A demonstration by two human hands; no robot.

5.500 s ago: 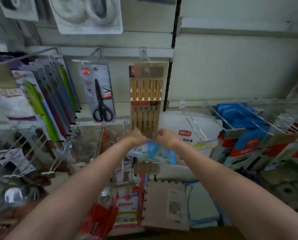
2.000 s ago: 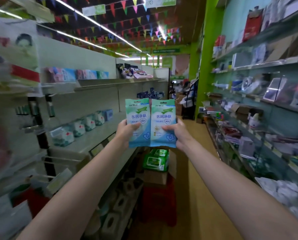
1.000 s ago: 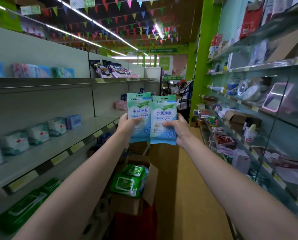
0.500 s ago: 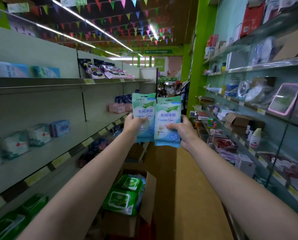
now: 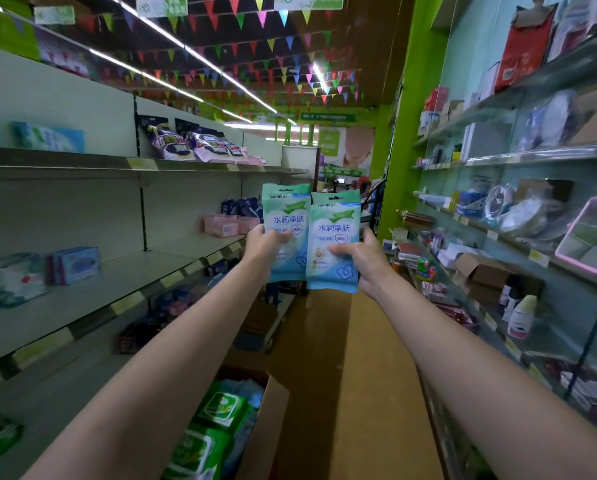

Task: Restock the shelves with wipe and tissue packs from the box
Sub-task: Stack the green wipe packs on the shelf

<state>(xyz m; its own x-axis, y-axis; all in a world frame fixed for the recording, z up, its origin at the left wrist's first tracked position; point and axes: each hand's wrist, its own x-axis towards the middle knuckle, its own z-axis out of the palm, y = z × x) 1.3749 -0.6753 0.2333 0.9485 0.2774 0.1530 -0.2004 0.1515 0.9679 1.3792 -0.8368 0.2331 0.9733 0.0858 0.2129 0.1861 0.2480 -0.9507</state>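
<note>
Two wipe packs held upright, side by side, out over the aisle.
The left hand (image 5: 267,244) grips the left pack (image 5: 285,225) and the right hand (image 5: 361,259) grips the right pack (image 5: 334,242) — long axes vertical; the middle shelf (image 5: 92,296) lies to their left, nearer the left hand — the box (image 5: 269,420) sits below.

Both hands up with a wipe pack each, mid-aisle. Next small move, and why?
Probably swing both packs left toward the middle shelf. The left hand grips one blue wipe pack, the right hand another, both upright over the aisle, and that shelf shows bare space.
</note>
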